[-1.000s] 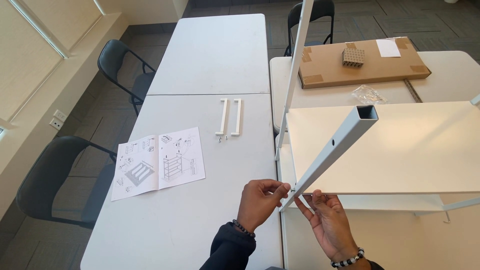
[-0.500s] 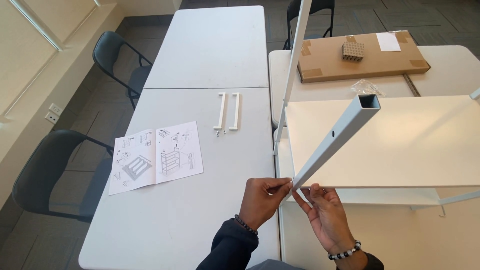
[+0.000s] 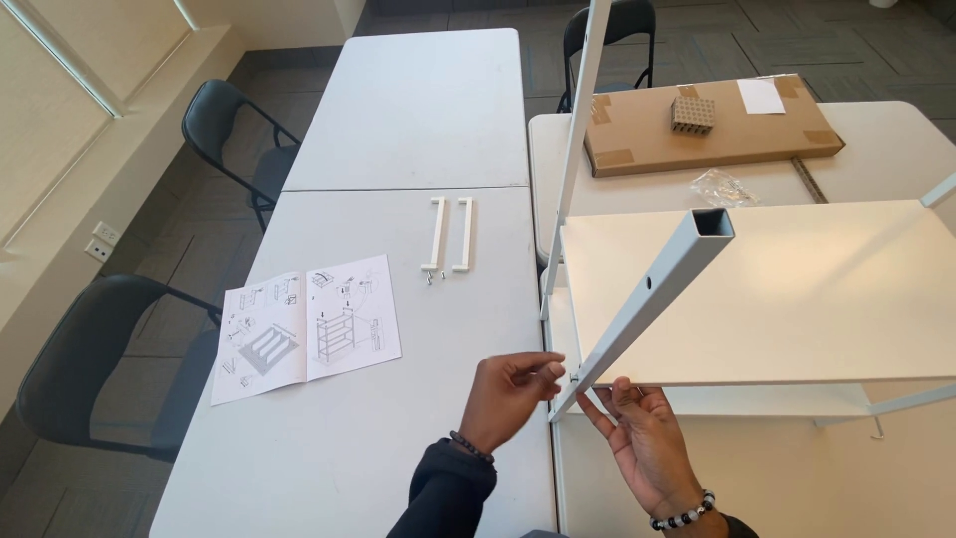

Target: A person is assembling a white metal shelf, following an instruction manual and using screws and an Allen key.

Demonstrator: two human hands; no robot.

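Both hands meet at the near corner of a white shelf panel (image 3: 777, 289). The left hand (image 3: 510, 399) has its fingertips pinched together at the spot where a square white metal post (image 3: 652, 294) joins that corner, as if pressing or turning some small fastener there; whatever it nips is too small to make out. The right hand (image 3: 645, 443) lies open beneath the panel's front edge, fingers spread upward against it, seemingly propping the corner so the joint stays lined up. The post slants up and away from the fingers, its hollow end facing the camera.

Left of the left hand, an unfolded instruction sheet (image 3: 309, 329) lies flat on the grey table (image 3: 398, 120), turned to be read while working. Beyond it, two short white bars (image 3: 448, 234) lie side by side with a couple of tiny screws at their near ends.

Far past the right hand, a flat cardboard box (image 3: 637, 134) lies closed, a small cardboard insert (image 3: 692, 115) on top; what it holds cannot be seen. Beside it sits a clear plastic bag (image 3: 725, 186), contents unclear.
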